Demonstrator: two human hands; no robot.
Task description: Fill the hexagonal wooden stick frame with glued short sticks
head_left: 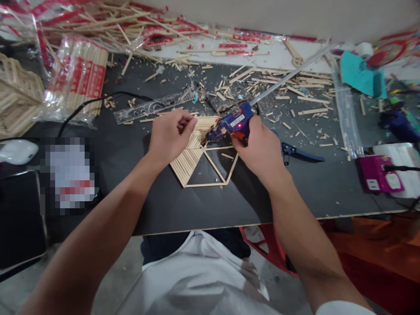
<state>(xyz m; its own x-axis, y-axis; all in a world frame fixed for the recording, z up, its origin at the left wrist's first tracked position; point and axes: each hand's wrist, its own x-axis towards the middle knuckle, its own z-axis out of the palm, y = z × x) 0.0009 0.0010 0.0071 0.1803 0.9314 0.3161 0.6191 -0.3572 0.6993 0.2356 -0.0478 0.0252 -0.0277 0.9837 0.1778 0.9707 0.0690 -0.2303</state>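
A hexagonal frame of pale wooden sticks (193, 156) is laid on the dark grey bench (203, 210), its 8 and 12 o'clock sections packed with parallel sticks, its 4 and 6 o'clock sections open. At 10 o'clock the bare left hand (170, 136) is held at the frame, fingertips bunched; whether a stick is pinched in that grip cannot be told. At 2 o'clock a blue glue gun (236, 121) with a lit red light is clasped in the bare right hand (262, 142), its crusted nose aimed near the frame's centre. The step in hand is judged to be gluing: a thin bead is best laid along the seam, the left fingertips held clear of the presumably hot nose, and sticks pressed parallel. From the gun, a long translucent glue stick (288, 75) is extended toward 2 o'clock, over scattered wooden offcuts (314, 111). Farther out, at 10 o'clock, are seen a clear plastic ruler (144, 110) and red-banded packs of wooden sticks (82, 78).
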